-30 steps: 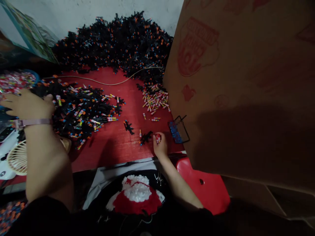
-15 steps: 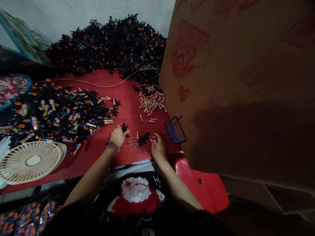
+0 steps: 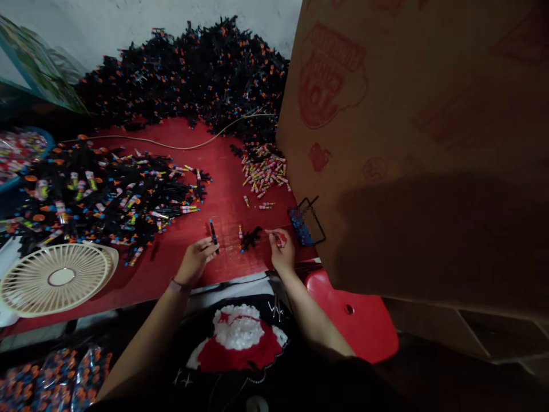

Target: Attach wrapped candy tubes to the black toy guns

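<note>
1. Black toy gun (image 3: 213,230), seen edge-on, stood almost upright over the front of the red table (image 3: 225,171), in the left hand (image 3: 197,260); the thumb and fingers were closed on its lower part, the remaining fingers loosely bent.
2. The right hand (image 3: 282,254) was curled around a red-and-white item (image 3: 282,240), partly hidden in the palm; its thumb and forefinger reached forward, and whether their tips pinched anything I could not tell.
3. Between the hands lay a second toy gun (image 3: 251,239) and, just beside it, a small tube (image 3: 241,232); farther back was a pile of tubes (image 3: 266,171).
4. A mixed heap (image 3: 115,191) spread to the left; a cream fan (image 3: 60,277) lay in front of it; a larger black heap (image 3: 189,74) filled the back, near a pale cord (image 3: 171,146).
5. A tall cardboard box (image 3: 407,137) walled off the right side, with a pixelated blue holder (image 3: 301,226) against it.
6. The held toy looked slim and dark, with a blue tip.
</note>
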Available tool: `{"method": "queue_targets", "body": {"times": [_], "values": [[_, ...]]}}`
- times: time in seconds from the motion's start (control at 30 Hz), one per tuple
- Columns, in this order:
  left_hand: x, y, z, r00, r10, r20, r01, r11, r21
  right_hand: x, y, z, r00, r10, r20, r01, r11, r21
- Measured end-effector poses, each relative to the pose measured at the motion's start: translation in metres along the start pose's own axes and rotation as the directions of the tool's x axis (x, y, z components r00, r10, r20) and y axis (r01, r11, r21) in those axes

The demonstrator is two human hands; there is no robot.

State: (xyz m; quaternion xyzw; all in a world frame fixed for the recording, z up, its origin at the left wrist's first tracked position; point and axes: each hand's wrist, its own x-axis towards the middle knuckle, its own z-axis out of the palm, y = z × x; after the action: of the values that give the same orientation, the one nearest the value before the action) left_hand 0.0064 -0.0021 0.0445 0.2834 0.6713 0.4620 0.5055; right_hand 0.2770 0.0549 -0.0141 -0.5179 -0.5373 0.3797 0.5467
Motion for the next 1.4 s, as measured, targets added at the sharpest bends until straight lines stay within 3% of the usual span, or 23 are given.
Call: {"method": "queue_targets", "body": {"times": [0.13, 0.3, 0.37, 0.47, 0.53, 0.63, 0.73, 0.87, 1.13, 1.4], "values": [[-0.025, -0.007, 0.012, 0.997, -0.055, 0.048, 0.067, 0.945, -0.321, 0.004, 0.003, 0.000, 0.999, 0.013, 0.051, -0.001, 0.975, -0.224], [-0.033, -0.010, 0.022, 1.000, -0.015, 0.020, 0.021, 0.936, -0.351, 0.007, 0.004, -0.001, 1.000, 0.019, -0.001, -0.018, 0.965, -0.262], [-0.035, -0.011, 0.024, 1.000, 0.016, 0.009, -0.012, 0.940, -0.340, 0.007, -0.002, 0.003, 0.991, 0.124, -0.054, -0.132, 0.979, -0.158], [-0.041, -0.011, 0.030, 0.997, 0.075, -0.020, -0.077, 0.947, -0.313, 0.003, -0.023, 0.016, 0.941, 0.328, -0.083, -0.313, 0.937, 0.152], [-0.048, -0.009, 0.035, 0.987, 0.155, -0.041, -0.161, 0.957, -0.241, -0.003, -0.045, 0.029, 0.922, 0.388, -0.019, -0.357, 0.865, 0.352], [-0.061, -0.001, 0.042, 0.953, 0.301, -0.027, -0.302, 0.948, -0.099, -0.013, -0.081, 0.048, 0.910, 0.374, 0.178, -0.412, 0.767, 0.492], [-0.072, 0.012, 0.045, 0.917, 0.398, -0.040, -0.399, 0.916, -0.029, -0.020, -0.107, 0.059, 0.894, 0.369, 0.255, -0.448, 0.718, 0.533], [-0.084, 0.025, 0.046, 0.862, 0.503, -0.066, -0.502, 0.864, 0.030, -0.020, -0.122, 0.064, 0.889, 0.404, 0.213, -0.454, 0.727, 0.515], [-0.092, 0.024, 0.052, 0.834, 0.528, -0.162, -0.523, 0.849, 0.076, -0.017, -0.130, 0.063, 0.860, 0.454, 0.234, -0.503, 0.678, 0.536], [-0.094, 0.027, 0.052, 0.798, 0.579, -0.165, -0.563, 0.815, 0.136, -0.018, -0.124, 0.069, 0.837, 0.497, 0.228, -0.536, 0.664, 0.521]]}}
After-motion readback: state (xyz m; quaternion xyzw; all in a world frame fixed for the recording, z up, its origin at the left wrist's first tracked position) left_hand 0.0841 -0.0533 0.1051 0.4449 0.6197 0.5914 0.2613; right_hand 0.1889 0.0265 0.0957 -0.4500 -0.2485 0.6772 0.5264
